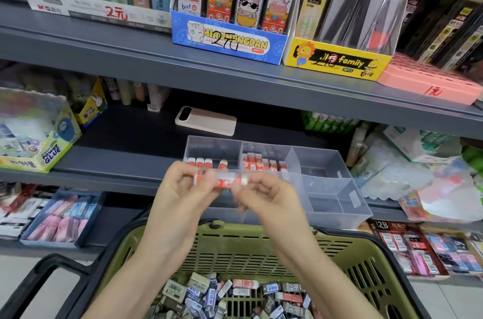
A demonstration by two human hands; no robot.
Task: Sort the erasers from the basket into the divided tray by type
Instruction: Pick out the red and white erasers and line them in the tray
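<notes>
My left hand [183, 185] and my right hand [264, 193] together pinch red-and-white erasers [222, 179] end to end, just in front of the clear divided tray [334, 183] on the shelf. The tray's back-left compartment holds a row of red-and-white erasers [200, 162]; the one beside it holds several red sleeved erasers [258, 163]. Its right compartments look bare. Below my arms, the green basket [274, 245] holds a heap of mixed erasers [235, 295] in grey, blue and red sleeves.
A pink phone [206, 120] lies on the shelf behind the tray. A Power Glue box [49, 146] stands at left, plastic-wrapped packs [418, 169] at right. Above, a shelf [130, 57] carries boxed pencil leads. Eraser display boxes [60, 219] sit lower left and right.
</notes>
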